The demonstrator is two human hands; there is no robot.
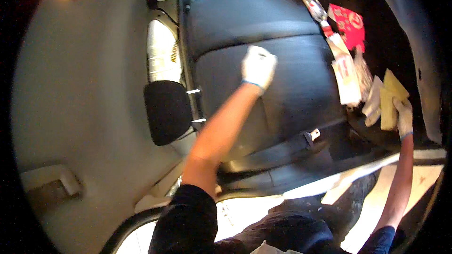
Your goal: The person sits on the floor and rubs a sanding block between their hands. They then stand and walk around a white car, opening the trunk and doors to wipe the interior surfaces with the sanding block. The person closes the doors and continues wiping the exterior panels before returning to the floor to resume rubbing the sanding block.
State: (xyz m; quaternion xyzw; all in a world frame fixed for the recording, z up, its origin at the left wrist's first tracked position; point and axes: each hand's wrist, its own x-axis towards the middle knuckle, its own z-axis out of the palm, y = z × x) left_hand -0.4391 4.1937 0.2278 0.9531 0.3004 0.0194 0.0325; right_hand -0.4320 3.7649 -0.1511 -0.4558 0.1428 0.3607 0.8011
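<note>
So my right hand (404,115), in a white glove with a blue cuff edge, has its fingers clamped on the edge of a flat, pale yellow, soft-looking piece (388,110) (sponge or cloth, honestly can't tell), way over on the right past the seat. My left hand (259,68), same kind of glove, has its fingers curled together in a fist over the black leather-look car seat (296,75); can't tell if it's touching or if anything's tucked inside. Just beside the yellow piece is a limp whitish fabric bundle (373,99), then a flat white-and-red packet (346,82). Further up, there's a red printed paper sheet (349,24) near a clear bottle (313,5). Past my left fist: a black padded headrest (167,113) and a long white wrapped bundle (163,51).
</note>
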